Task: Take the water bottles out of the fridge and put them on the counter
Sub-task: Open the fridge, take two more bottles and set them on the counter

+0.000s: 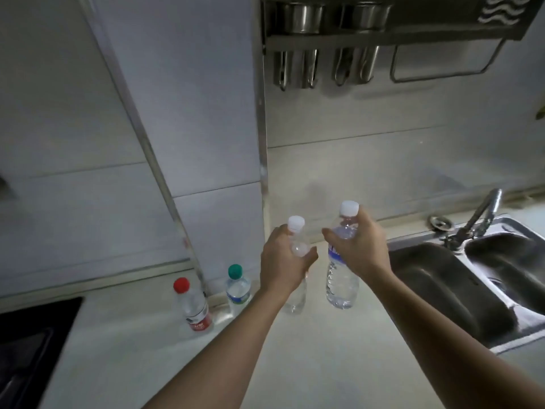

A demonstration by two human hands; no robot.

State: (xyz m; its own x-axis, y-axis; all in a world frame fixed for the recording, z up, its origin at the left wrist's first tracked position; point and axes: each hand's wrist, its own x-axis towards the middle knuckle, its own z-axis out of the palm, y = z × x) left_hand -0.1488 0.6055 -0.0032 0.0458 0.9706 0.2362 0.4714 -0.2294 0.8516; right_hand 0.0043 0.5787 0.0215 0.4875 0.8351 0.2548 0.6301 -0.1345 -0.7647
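Observation:
My left hand (284, 262) grips a clear white-capped bottle (295, 299) round its shoulder, its base down at the pale counter (309, 358). My right hand (358, 249) grips a taller white-capped bottle with a blue label (342, 287) just below its neck; that bottle stands upright beside the first. Whether either base touches the counter I cannot tell. Left of them, a red-capped bottle (193, 305) and a green-capped bottle (237, 286) stand on the counter near the wall corner. The fridge is out of view.
A steel double sink (460, 290) with a tap (483, 214) lies right of the bottles. A black hob (26, 343) occupies the counter's left end. A metal rack with cups (383, 33) hangs on the wall above.

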